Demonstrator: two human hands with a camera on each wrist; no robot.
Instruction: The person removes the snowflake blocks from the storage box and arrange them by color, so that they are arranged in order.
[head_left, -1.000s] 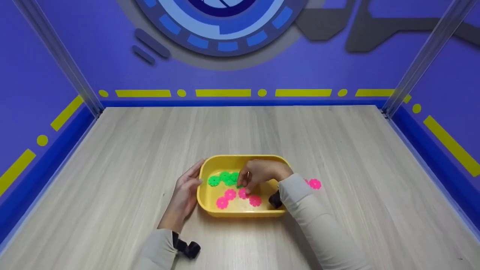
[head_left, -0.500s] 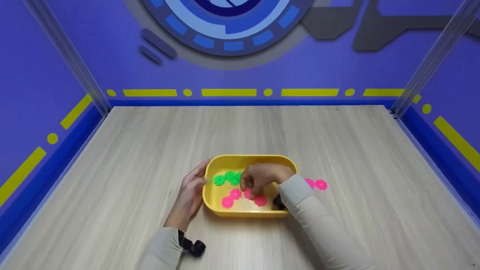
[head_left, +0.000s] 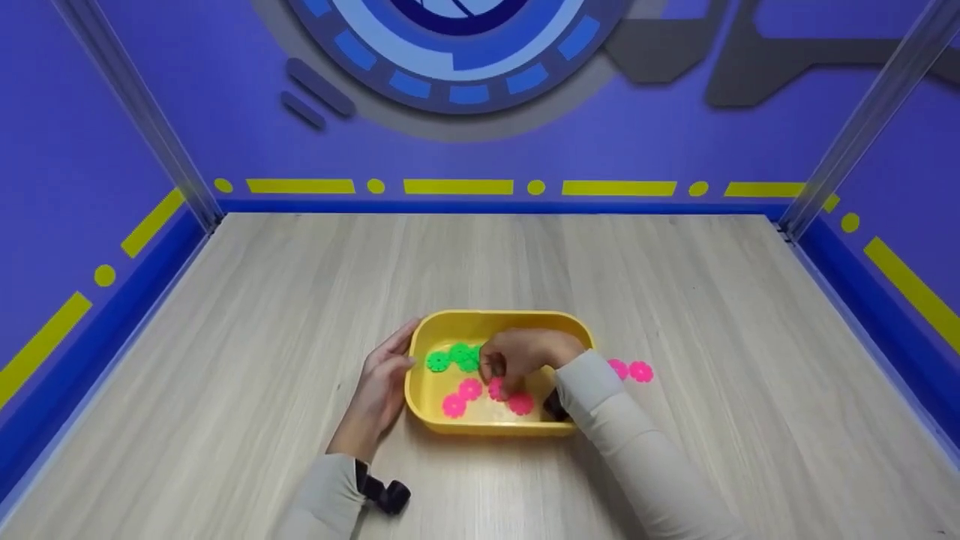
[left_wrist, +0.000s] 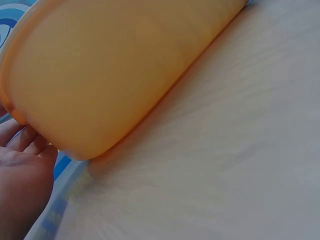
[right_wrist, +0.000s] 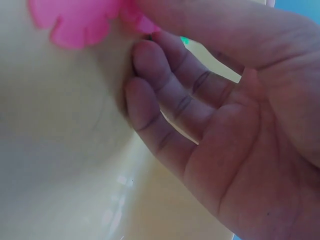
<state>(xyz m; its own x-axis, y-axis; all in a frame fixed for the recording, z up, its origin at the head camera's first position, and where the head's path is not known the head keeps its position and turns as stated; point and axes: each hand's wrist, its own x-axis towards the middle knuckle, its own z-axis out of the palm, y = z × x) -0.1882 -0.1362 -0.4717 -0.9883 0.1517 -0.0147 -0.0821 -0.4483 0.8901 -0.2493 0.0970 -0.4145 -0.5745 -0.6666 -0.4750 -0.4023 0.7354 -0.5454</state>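
Observation:
A yellow plastic tub (head_left: 442, 429) stands on the table, holding green (head_left: 439, 361) and pink flower-shaped discs (head_left: 454, 406). My left hand (head_left: 384, 386) grips its left end, thumb at the rim and fingers along the outer wall; the left wrist view shows this hand (left_wrist: 22, 175) beside the tub's side (left_wrist: 110, 70). Inside the tub, my right hand (head_left: 529, 351) reaches down with curled fingers and pinches a pink flower disc (head_left: 496, 389). In the right wrist view, the thumb of that hand (right_wrist: 235, 115) partly covers the disc; the index fingertip is hidden. A second pink disc (right_wrist: 72, 22) lies close by.
Two more pink discs (head_left: 640, 371) lie on the table just right of the tub, one partly behind the right sleeve. The wooden table (head_left: 315, 277) ends at blue-purple walls (head_left: 172, 112) at the back and sides. Small black cameras (head_left: 390, 496) sit at the wrists.
My right hand's fingertips have shifted slightly toward the near side, away from the green discs. The left hand stays on the tub. The head view has turned slightly, shifting everything rightward.

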